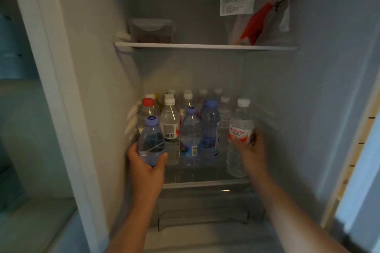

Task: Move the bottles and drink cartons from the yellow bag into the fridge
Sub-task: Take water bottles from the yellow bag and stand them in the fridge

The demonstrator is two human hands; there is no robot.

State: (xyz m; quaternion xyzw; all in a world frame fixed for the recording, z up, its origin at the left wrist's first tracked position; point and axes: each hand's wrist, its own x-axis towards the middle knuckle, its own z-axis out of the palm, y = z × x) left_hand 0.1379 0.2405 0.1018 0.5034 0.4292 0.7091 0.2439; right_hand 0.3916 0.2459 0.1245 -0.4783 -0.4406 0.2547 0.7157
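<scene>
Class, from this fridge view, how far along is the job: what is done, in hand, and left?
Done: many bottles already stand on the lower shelf. In hand: the left hand grips a purple-capped bottle, the right hand a white-capped bottle. Left: placing and releasing both; the yellow bag is out of view.

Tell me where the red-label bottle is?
In the head view, the red-label bottle is at the right of the lower fridge shelf, gripped by the right hand, beside a blue-capped bottle.

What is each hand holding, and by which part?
The left hand grips the purple-capped bottle by its lower body; the right hand, the white-capped bottle at its red label.
</scene>
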